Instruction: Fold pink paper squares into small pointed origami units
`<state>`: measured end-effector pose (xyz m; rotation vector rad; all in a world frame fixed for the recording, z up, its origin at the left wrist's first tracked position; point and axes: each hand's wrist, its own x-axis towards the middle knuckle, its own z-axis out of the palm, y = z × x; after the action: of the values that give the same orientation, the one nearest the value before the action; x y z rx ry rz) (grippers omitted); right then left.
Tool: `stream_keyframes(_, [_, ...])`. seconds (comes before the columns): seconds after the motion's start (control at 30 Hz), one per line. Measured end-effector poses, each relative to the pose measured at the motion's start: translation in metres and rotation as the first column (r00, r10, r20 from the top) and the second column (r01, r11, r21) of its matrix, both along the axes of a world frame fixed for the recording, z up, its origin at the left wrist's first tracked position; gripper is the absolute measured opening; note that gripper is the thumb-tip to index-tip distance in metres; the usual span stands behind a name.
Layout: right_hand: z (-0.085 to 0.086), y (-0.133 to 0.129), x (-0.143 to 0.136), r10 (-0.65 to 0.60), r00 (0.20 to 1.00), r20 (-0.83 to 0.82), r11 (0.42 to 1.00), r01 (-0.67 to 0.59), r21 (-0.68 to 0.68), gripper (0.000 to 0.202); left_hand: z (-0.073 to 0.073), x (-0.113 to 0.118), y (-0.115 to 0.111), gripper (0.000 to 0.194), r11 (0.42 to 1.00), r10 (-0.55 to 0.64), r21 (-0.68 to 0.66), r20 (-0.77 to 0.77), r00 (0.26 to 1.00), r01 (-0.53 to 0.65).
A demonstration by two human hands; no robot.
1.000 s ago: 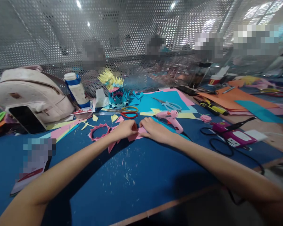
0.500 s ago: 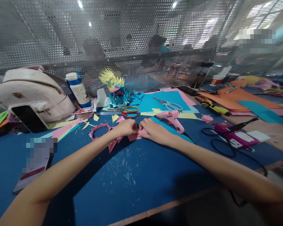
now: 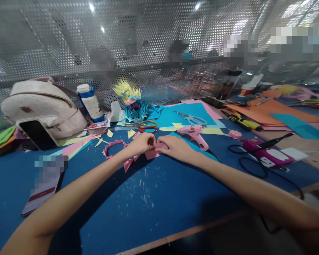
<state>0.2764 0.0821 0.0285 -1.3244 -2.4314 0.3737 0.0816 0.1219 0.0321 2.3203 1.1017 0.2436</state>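
Between my two hands is a small piece of pink paper [image 3: 161, 145], pinched at its ends. My left hand [image 3: 142, 144] closes on its left end, and my right hand [image 3: 172, 146] grips the right end with the thumb in front. Another flat pink paper piece [image 3: 151, 154] lies on the table below them. To the left of my left hand sits a ring of pointed pink paper [image 3: 115, 148], with pink paper triangles [image 3: 128, 165] beside it. A pink glue gun [image 3: 194, 134] rests on its side right of my right hand.
Red-and-yellow-handled scissors [image 3: 146, 125] and blue-handled scissors [image 3: 194, 119] lie behind my hands. A teal and yellow paper flower [image 3: 134, 106] stands by the mesh wall. At left are a white backpack [image 3: 42, 106], a bottle [image 3: 90, 101] and phones; a purple box with cables [image 3: 268, 152] is at right.
The pink paper, which lay low under my fingers, is now lifted and curled between both hands. A flat pink piece shows beneath. The view has shifted slightly.
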Motion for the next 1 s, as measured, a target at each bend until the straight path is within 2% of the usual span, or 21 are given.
stream_keyframes(0.2, [0.012,-0.013,-0.009,0.024,0.980,-0.195,0.994,-0.045,-0.102,0.028,0.011,-0.030,-0.026,0.032,0.998,0.064,-0.015,0.154,0.986,-0.063])
stream_keyframes(0.43, [0.010,-0.034,-0.026,0.090,0.924,-0.371,0.957,-0.183,-0.225,0.027,-0.005,-0.059,-0.097,0.020,0.990,0.113,-0.115,0.244,0.963,-0.087])
stream_keyframes(0.53, [0.007,-0.041,-0.032,0.110,0.893,-0.437,0.929,-0.249,-0.274,0.027,-0.009,-0.065,-0.119,0.024,0.988,0.121,-0.126,0.274,0.954,-0.089])
stream_keyframes(0.63, [0.003,-0.048,-0.038,0.147,0.888,-0.437,0.910,-0.294,-0.291,0.023,-0.009,-0.067,-0.127,0.017,0.987,0.159,-0.082,0.303,0.940,-0.141])
stream_keyframes(0.73, [-0.003,-0.054,-0.042,0.198,0.893,-0.405,0.888,-0.339,-0.312,0.019,-0.011,-0.067,-0.129,0.023,0.991,0.134,-0.017,0.344,0.929,-0.136])
stream_keyframes(0.8, [-0.006,-0.056,-0.042,0.265,0.894,-0.362,0.880,-0.378,-0.289,0.023,-0.015,-0.068,-0.130,0.029,0.993,0.096,0.028,0.376,0.922,-0.115])
stream_keyframes(0.9, [-0.007,-0.052,-0.039,0.368,0.874,-0.317,0.873,-0.442,-0.207,0.037,-0.019,-0.072,-0.132,0.026,0.990,0.067,0.087,0.427,0.902,-0.114])
stream_keyframes(1.0, [-0.003,-0.042,-0.031,0.353,0.872,-0.339,0.896,-0.420,-0.147,0.046,-0.020,-0.078,-0.132,0.024,0.981,0.066,0.128,0.481,0.874,-0.144])
